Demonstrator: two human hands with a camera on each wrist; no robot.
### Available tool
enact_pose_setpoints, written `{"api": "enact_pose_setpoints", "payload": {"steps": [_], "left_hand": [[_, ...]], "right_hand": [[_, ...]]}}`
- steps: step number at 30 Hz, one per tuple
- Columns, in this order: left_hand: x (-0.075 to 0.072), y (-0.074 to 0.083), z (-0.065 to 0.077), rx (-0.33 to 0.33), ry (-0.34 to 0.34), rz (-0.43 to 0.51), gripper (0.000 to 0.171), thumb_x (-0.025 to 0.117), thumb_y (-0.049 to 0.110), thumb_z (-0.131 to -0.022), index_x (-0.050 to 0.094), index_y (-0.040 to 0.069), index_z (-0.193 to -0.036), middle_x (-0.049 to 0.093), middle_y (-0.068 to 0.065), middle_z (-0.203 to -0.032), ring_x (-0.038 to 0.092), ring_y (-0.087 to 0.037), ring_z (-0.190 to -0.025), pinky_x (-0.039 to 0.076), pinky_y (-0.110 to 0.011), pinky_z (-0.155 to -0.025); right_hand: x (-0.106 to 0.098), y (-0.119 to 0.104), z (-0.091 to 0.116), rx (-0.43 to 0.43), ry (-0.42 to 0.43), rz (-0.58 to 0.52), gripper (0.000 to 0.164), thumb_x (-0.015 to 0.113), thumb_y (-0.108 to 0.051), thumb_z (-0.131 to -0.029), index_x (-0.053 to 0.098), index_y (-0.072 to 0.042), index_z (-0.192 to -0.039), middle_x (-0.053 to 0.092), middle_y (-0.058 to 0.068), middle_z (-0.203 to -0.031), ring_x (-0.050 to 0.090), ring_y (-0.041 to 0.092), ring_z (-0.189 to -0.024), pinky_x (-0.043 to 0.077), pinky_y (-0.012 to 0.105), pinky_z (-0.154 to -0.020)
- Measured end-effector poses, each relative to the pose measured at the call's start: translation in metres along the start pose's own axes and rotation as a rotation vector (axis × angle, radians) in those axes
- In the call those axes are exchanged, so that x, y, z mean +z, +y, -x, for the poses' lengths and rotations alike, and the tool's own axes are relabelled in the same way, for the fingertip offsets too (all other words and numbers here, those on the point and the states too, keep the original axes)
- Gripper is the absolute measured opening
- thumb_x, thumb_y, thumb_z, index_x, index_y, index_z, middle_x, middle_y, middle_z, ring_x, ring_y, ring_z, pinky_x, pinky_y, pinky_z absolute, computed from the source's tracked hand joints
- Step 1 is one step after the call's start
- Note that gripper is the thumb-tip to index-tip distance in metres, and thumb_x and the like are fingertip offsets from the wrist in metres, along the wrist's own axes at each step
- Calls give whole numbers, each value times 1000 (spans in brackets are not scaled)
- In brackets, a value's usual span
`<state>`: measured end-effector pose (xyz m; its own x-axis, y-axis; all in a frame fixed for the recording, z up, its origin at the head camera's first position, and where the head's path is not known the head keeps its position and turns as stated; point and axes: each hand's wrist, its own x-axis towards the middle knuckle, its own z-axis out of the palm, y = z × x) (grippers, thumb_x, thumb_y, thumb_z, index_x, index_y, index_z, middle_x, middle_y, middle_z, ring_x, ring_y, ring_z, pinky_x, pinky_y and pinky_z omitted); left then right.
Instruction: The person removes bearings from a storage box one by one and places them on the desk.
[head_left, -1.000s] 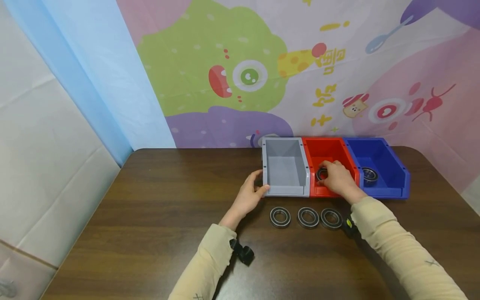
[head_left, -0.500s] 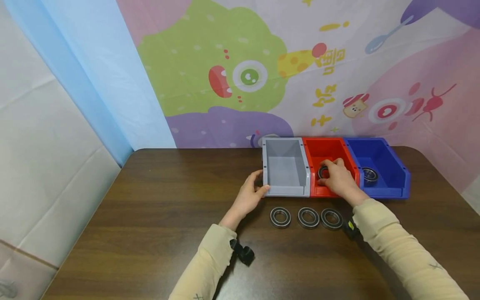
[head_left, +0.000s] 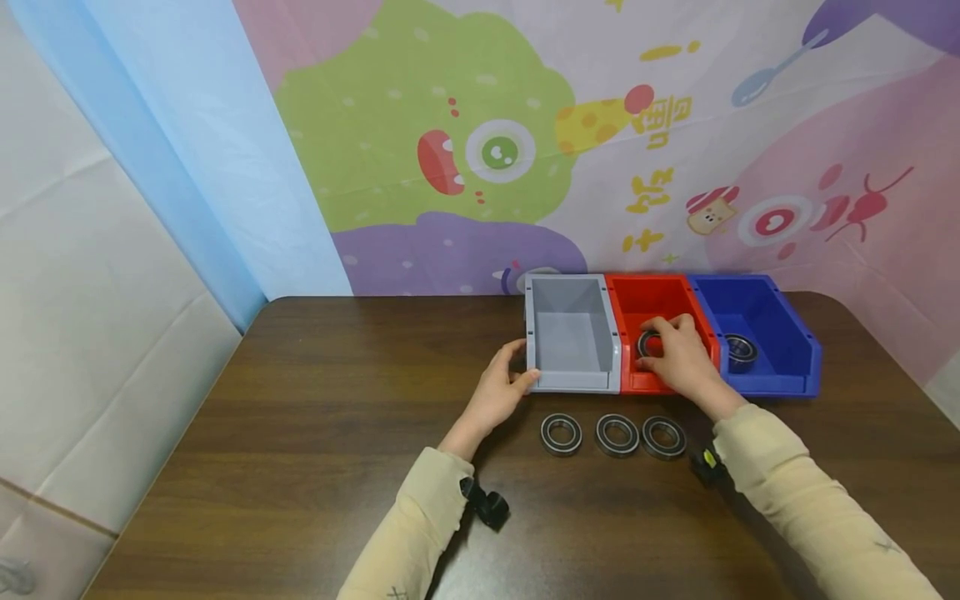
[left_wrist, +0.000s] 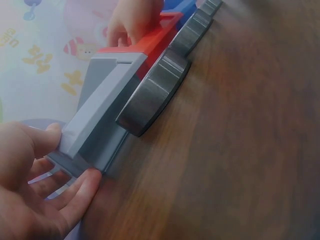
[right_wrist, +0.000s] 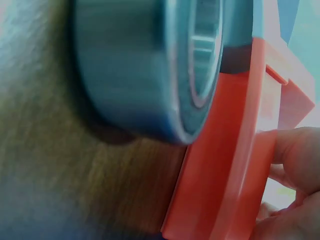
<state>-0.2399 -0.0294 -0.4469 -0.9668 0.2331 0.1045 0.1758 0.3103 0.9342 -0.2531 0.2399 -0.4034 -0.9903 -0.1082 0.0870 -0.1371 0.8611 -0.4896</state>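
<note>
My left hand grips the near left corner of the grey bin; in the left wrist view the thumb lies on its front lip and the fingers reach around its side. My right hand is inside the red bin, pinching a ball bearing between thumb and fingers, with part of the ring hidden by the hand. Another bearing lies in the blue bin. A row of three bearings, left, middle and right, lies in front of the bins.
All three bins stand side by side at the back of the brown wooden table. Behind them hangs a printed cartoon curtain. Each wrist wears a black camera; the left one sits just above the tabletop.
My right hand has shifted slightly to the right inside the red bin, and the bearing in it has moved the same way. The left hand stays at the grey bin.
</note>
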Motion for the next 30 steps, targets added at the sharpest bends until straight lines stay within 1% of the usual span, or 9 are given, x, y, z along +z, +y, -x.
{"api": "enact_pose_setpoints", "payload": {"steps": [7, 12, 18, 22, 27, 30], "left_hand": [[0, -1, 0, -4, 0, 0, 50, 58, 15, -90, 38, 7, -135, 43, -15, -132, 57, -15, -77, 50, -24, -65], [1, -1, 0, -17, -1, -7, 50, 58, 15, -90, 38, 8, -135, 45, -13, -130, 55, -13, -75, 49, -22, -64], [0, 1, 0, -17, -4, -9, 50, 58, 15, -90, 38, 8, -135, 44, -13, -130, 55, -13, -75, 48, -23, -64], [0, 2, 1, -10, -6, -5, 50, 58, 15, -90, 38, 7, -135, 44, -14, -130, 56, -14, -75, 49, -23, -63], [0, 2, 1, -5, -5, -1, 50, 58, 15, -89, 38, 7, -134, 44, -14, -131, 56, -14, -75, 49, -23, -63], [0, 1, 0, -4, -3, 0, 50, 58, 14, -90, 38, 6, -134, 44, -14, -131, 56, -14, -75, 49, -23, -63]], "right_hand": [[0, 0, 4, -7, 25, -16, 49, 69, -10, -78, 47, 3, -119, 32, 28, -110, 41, 40, -94, 41, 51, -82], [1, -1, 7, -25, 58, -29, 50, 70, -10, -77, 47, 3, -118, 32, 27, -109, 41, 39, -92, 42, 51, -80], [1, -4, 11, -38, 102, -30, 50, 71, -10, -76, 47, 2, -118, 31, 26, -109, 43, 39, -91, 43, 50, -77], [3, -4, 15, -53, 167, -47, 49, 71, -8, -75, 49, 0, -117, 31, 25, -110, 44, 39, -91, 43, 49, -75], [6, -3, 18, -103, 274, -83, 49, 74, -4, -71, 52, 1, -114, 32, 24, -111, 40, 37, -97, 42, 48, -75], [6, -3, 20, -129, 325, -90, 49, 75, -3, -69, 54, 0, -113, 33, 24, -111, 39, 36, -99, 42, 49, -77]]}}
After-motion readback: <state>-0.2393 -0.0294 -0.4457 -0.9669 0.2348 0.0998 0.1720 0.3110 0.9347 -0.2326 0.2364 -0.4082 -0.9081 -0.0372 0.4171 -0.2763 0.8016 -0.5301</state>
